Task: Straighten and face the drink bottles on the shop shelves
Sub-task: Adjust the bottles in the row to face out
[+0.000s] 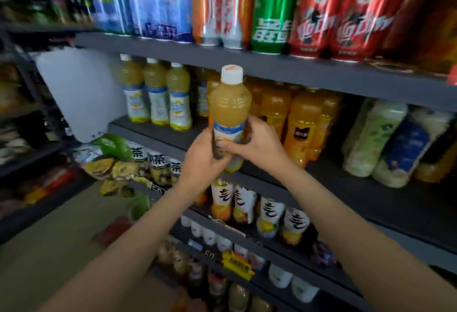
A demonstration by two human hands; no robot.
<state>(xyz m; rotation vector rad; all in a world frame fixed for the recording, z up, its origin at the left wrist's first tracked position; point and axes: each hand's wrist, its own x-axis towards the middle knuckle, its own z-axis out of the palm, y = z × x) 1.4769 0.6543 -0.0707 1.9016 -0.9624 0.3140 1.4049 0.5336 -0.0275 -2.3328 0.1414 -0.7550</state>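
I hold a yellow juice bottle (230, 104) with a white cap upright in front of the middle shelf (309, 173). My left hand (201, 161) grips its lower part from the left and below. My right hand (257, 142) wraps round its blue and white label from the right. Three matching yellow bottles (157, 94) stand in a row at the left of that shelf. Orange drink bottles (301, 124) stand just behind and right of the held bottle.
Tall cans (272, 12) in blue, silver, green and red fill the shelf above. Pale green and blue bottles (393, 143) lean at the middle shelf's right. Tea bottles (259, 208) line the lower shelves. Snack bags (111, 163) hang at the left, over the aisle floor.
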